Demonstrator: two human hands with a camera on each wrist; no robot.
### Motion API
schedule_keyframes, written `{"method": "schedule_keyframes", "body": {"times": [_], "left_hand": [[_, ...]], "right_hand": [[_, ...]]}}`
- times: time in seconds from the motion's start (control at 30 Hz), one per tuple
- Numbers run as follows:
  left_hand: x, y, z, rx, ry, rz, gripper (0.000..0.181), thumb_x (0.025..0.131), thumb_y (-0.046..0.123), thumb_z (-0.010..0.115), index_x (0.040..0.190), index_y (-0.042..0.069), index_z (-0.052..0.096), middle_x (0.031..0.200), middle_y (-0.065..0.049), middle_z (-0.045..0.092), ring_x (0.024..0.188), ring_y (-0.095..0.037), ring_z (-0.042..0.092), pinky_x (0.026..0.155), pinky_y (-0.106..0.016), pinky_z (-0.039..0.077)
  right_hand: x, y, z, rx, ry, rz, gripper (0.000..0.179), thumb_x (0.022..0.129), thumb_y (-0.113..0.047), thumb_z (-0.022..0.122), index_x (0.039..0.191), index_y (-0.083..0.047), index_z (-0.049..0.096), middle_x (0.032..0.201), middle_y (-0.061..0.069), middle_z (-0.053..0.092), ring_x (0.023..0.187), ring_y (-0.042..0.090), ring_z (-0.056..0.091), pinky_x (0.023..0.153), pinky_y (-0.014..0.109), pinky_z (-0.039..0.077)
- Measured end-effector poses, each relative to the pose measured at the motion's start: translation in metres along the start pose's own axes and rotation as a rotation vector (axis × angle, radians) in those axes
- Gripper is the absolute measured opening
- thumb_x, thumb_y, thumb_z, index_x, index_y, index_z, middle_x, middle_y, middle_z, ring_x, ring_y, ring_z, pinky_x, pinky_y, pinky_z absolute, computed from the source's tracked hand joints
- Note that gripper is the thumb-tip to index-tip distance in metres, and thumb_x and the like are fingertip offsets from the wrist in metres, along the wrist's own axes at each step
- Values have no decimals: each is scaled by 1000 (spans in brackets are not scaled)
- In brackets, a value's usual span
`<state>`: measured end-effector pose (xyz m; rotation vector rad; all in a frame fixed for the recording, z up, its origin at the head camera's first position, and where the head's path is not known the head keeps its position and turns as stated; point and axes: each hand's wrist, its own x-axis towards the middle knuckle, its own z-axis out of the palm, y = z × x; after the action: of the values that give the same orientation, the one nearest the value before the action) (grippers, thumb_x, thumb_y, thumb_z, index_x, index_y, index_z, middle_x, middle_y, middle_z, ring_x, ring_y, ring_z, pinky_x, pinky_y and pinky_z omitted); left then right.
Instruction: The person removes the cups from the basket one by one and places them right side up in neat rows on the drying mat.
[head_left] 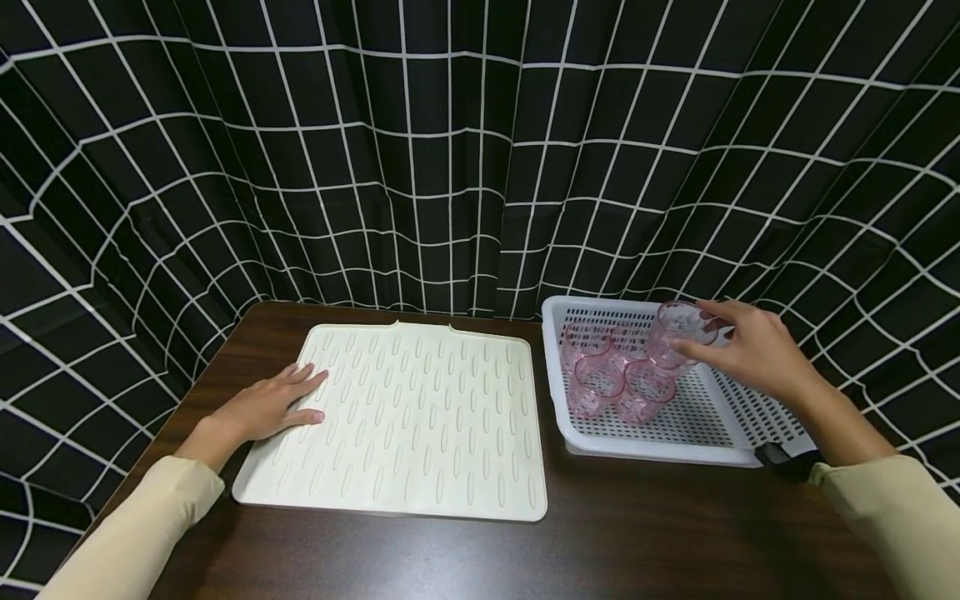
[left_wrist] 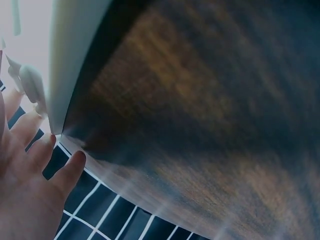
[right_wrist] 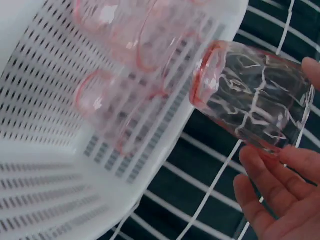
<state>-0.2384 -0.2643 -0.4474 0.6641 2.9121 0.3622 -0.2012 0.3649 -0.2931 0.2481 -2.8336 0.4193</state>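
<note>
At the right, my right hand (head_left: 753,350) grips a clear pink-tinted glass (head_left: 678,333) near its rim, between thumb and fingers. In the right wrist view that glass (right_wrist: 255,95) shows a wavy pattern, with the fingers around its upper end. It overlaps the white perforated basket (head_left: 645,450), where several more pink glasses (head_left: 597,379) stand grouped on the left side. My left hand (head_left: 270,406) lies with fingers extended on the left edge of a cream drying mat (head_left: 420,417) with raised oval ridges. In the left wrist view, its fingers (left_wrist: 70,172) reach the mat's edge.
Both mat and basket rest on a dark brown wooden table (head_left: 390,554), the basket to the right of the mat. A black curtain with white grid lines (head_left: 420,167) hangs behind and along both sides. A dark strap (head_left: 787,458) sits at the right wrist.
</note>
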Motion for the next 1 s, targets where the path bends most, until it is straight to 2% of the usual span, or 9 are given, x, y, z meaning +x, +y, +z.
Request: {"method": "schedule_keyframes", "body": {"times": [0.13, 0.33, 0.53, 0.73, 0.87, 1.0], "left_hand": [[0, 2, -1, -3, -4, -2, 81, 92, 59, 59, 152, 8, 41, 155, -28, 33, 142, -53, 25, 102, -73, 30], [0, 1, -1, -5, -11, -7, 81, 92, 59, 59, 152, 8, 40, 156, -28, 32, 143, -52, 24, 102, -73, 29], [1, 0, 0, 2, -6, -2, 82, 92, 60, 59, 152, 8, 40, 155, -28, 32, 142, -53, 25, 102, -73, 30], [1, 0, -1, 5, -10, -3, 81, 92, 58, 60, 152, 7, 40, 155, -29, 32, 142, -53, 25, 102, -73, 30], [1, 0, -1, 3, -11, -6, 81, 92, 58, 60, 152, 7, 40, 155, -28, 32, 142, -53, 25, 102, -73, 30], [1, 0, -1, 5, -9, -8, 81, 92, 58, 60, 152, 7, 40, 155, -28, 32, 142, -53, 25, 102, -73, 30]], "right_hand": [[1, -16, 3, 27, 41, -22, 79, 84, -43, 79, 136, 9, 53, 111, 31, 62, 92, 42, 61, 71, 56, 54], [0, -40, 12, 81, 102, -108, 73, 83, -39, 81, 134, 8, 56, 113, 29, 62, 92, 41, 62, 72, 57, 55], [-2, -69, 20, 105, 80, -112, 74, 85, -41, 78, 139, 4, 54, 130, 30, 55, 99, 41, 61, 75, 57, 55], [-5, -93, 30, 156, 89, -170, 73, 83, -36, 81, 137, 5, 56, 131, 27, 57, 103, 41, 63, 78, 56, 55], [-6, -106, 39, 188, 67, -201, 74, 81, -36, 83, 137, 4, 56, 135, 26, 57, 115, 43, 60, 88, 58, 52], [-8, -119, 46, 220, 36, -235, 75, 78, -37, 85, 136, 2, 58, 136, 24, 58, 117, 41, 60, 89, 55, 53]]}}
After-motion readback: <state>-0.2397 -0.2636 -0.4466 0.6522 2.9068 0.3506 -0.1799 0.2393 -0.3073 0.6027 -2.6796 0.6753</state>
